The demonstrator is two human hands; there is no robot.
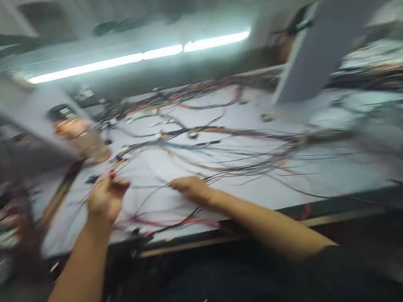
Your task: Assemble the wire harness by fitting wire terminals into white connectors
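My right hand (pixel 193 189) is closed over the white work surface, its fingers pinching a thin dark wire (pixel 151 193). That wire curves from the fingertips down toward the left. Just to the right of this hand, a loose bundle of thin wires (pixel 250 167) fans out across the surface. My left hand (pixel 106 198) is raised at the left, palm turned inward and fingers curled together. Motion blur hides what, if anything, is between those fingers. Red wires (pixel 180 220) lie below and between both hands.
Taped wire bundles (pixel 192 132) stretch across the middle of the white table (pixel 155 163). More coloured wires with connectors lie along the back. A slanted panel (pixel 315 47) stands at right. At left is a blurred, clear orange-topped object (pixel 87 139). A tube light (pixel 141 56) glows above.
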